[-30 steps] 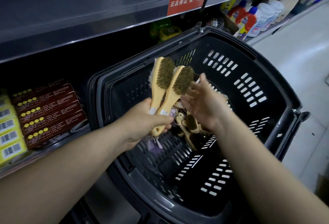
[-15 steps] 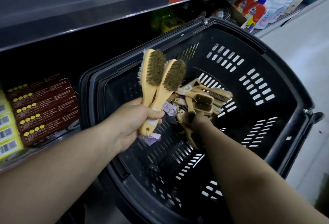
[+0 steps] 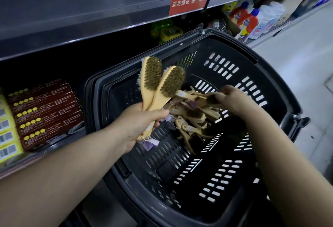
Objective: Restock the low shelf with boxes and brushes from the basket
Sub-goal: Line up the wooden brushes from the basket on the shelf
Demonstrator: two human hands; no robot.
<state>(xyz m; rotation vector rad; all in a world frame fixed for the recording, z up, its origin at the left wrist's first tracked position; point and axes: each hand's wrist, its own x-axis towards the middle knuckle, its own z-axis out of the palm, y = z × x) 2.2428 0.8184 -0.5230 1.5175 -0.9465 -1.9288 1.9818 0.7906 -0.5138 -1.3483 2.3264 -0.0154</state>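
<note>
My left hand (image 3: 139,124) grips wooden-handled brushes (image 3: 162,84) by their handles, bristles up, above the left side of the black plastic basket (image 3: 270,75); two show clearly. Purple tags hang below the handles. My right hand (image 3: 232,100) pinches the bristle head of another brush (image 3: 192,96) and holds it just above the pile of brushes (image 3: 191,120) inside the basket. On the low shelf to the left lie dark red boxes (image 3: 46,111) in a stacked row, with yellow boxes (image 3: 8,136) beside them.
An upper shelf (image 3: 90,10) runs overhead with an orange price sign (image 3: 189,0) on its edge. Red and white detergent bottles (image 3: 250,21) and green containers (image 3: 167,30) stand on the shelf behind the basket. Pale floor (image 3: 306,64) lies to the right.
My right hand reached down into the brush pile, then came up to the right with one brush pinched by its head. My left hand kept hold of its brushes.
</note>
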